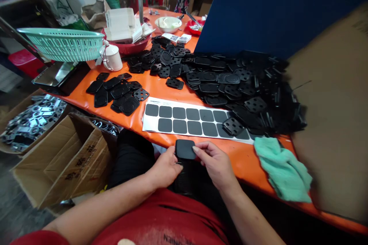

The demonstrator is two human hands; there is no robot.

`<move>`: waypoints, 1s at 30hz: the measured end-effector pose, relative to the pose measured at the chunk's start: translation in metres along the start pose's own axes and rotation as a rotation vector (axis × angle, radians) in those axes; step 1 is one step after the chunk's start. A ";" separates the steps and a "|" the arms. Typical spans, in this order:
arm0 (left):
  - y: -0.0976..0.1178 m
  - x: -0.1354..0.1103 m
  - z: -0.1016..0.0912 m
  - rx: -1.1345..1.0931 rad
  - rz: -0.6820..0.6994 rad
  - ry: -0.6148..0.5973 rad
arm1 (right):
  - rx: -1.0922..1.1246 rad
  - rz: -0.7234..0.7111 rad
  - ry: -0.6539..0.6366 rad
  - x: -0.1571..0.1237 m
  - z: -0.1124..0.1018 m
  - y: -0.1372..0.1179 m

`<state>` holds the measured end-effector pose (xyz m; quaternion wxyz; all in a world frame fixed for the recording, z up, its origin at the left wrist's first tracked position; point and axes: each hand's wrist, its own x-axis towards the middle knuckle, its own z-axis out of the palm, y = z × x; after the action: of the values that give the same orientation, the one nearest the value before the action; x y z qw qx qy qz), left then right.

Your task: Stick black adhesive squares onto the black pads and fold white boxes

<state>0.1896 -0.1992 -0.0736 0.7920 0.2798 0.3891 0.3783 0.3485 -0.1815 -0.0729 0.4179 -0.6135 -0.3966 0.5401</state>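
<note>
Holding a small black square pad (185, 149) between them, both hands are seen just below the near edge of the orange bench (161, 86). The left hand (166, 167) is closed on the pad's left and lower side, while the right hand (214, 160) is pinched on its right edge, the fingertips (196, 148) lying on the top face. The pad is held above the lap, touching neither the bench nor the white sheet (198, 121). A ribbed black piece (184, 180) is seen beneath the hands, partly hidden; whether it is gripped cannot be told.

The white sheet is taken as landmark. It lies flat on the bench just beyond the hands, and two rows of dark square pads are carried on it. One perforated black plate (233, 126) rests on its right part. Beyond and to the right of the sheet a large heap of black plates (230, 80) is spread out. To the left of the sheet a smaller cluster of black plates (116, 92) is laid. Right of the sheet, at the bench edge, a green cloth (283, 170) is draped. Far beyond the sheet to the left, a white jug (111, 56) and a green basket (61, 43) are found. Below and left of the sheet, open cardboard boxes (61, 157) stand on the floor.
</note>
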 end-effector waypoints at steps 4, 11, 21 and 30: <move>0.000 0.000 -0.001 0.009 0.000 -0.002 | 0.015 0.005 0.001 0.000 0.000 0.000; 0.000 0.000 0.000 0.001 -0.003 0.001 | -0.034 -0.004 -0.015 0.002 -0.001 0.002; 0.000 0.000 -0.001 0.031 -0.003 0.012 | -0.083 -0.029 -0.020 0.005 -0.002 0.004; 0.001 0.001 0.000 0.036 0.005 0.023 | -0.135 -0.063 -0.031 0.004 0.000 0.002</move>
<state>0.1894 -0.1980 -0.0729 0.7813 0.2907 0.4044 0.3763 0.3486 -0.1788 -0.0759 0.3862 -0.6189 -0.4578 0.5081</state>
